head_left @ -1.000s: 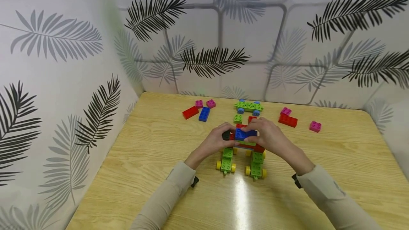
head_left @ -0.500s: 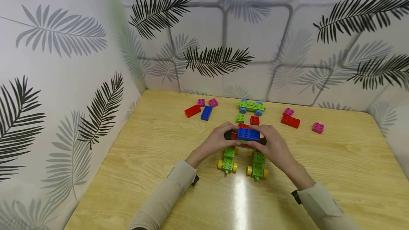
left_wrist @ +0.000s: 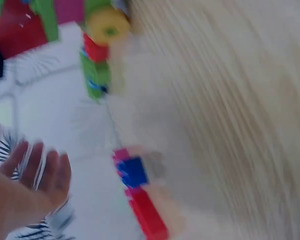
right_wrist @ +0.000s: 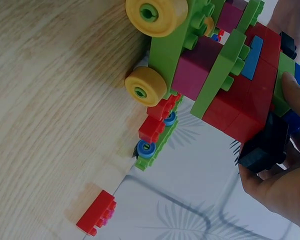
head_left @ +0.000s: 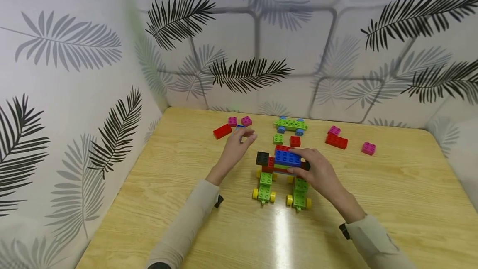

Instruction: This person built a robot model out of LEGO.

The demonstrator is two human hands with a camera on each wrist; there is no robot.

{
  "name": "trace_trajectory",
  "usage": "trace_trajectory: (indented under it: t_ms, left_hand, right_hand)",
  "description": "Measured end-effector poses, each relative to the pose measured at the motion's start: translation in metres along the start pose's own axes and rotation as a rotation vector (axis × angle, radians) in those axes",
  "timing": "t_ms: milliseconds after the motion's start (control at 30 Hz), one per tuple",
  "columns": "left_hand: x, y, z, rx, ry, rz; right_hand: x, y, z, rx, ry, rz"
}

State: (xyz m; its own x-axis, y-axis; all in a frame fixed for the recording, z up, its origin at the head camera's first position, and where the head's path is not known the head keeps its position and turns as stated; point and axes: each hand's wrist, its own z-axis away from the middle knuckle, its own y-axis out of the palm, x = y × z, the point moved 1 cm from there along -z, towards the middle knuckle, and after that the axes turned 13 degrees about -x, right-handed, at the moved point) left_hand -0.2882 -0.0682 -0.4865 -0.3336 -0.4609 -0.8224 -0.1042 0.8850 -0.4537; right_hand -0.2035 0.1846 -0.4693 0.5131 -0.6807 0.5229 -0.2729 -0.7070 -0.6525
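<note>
A toy-brick model (head_left: 286,167) stands on two green wheeled bases with yellow wheels. A blue brick (head_left: 287,158) lies on its top, and a black brick (head_left: 262,158) sits at its left end. My right hand (head_left: 319,171) grips the model's right end, thumb on the near side and fingers over the back. In the right wrist view, another black brick (right_wrist: 266,145) lies within that hand. My left hand (head_left: 234,148) is off to the left of the model, fingers loosely extended and holding nothing. It partly hides a loose blue brick (left_wrist: 133,172) in the head view.
Left at the back lie a red brick (head_left: 222,131) and two pink bricks (head_left: 246,121). Behind the model are a green wheeled base (head_left: 290,124), a green brick (head_left: 278,138) and a red brick (head_left: 295,141). Red (head_left: 336,140) and pink bricks (head_left: 368,148) lie right.
My left hand has let go of the model's left end and moved left and back towards the loose blue brick. My right hand keeps its hold; the blue brick now lies squarely on top.
</note>
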Motion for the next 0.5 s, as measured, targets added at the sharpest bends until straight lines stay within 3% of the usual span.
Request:
trace_trajectory:
  t_ms: [100,167,333,500]
  left_hand:
    - [0.017,0.000,-0.013,-0.116,-0.064,-0.142]
    - [0.029,0.002,-0.019,-0.151,-0.113,-0.231]
    - [0.052,0.012,-0.030,-0.117,-0.154,-0.453]
    - [0.057,0.021,-0.037,-0.077,-0.107,-0.616]
  right_hand:
    - [0.000,-0.001,0.000,-0.004,-0.009,0.002]
    - [-0.001,-0.001,0.001,-0.002,-0.006,0.000]
    - [-0.001,0.001,0.003,0.010,0.001,0.028]
    - [-0.002,0.001,0.005,0.005,0.000,0.035]
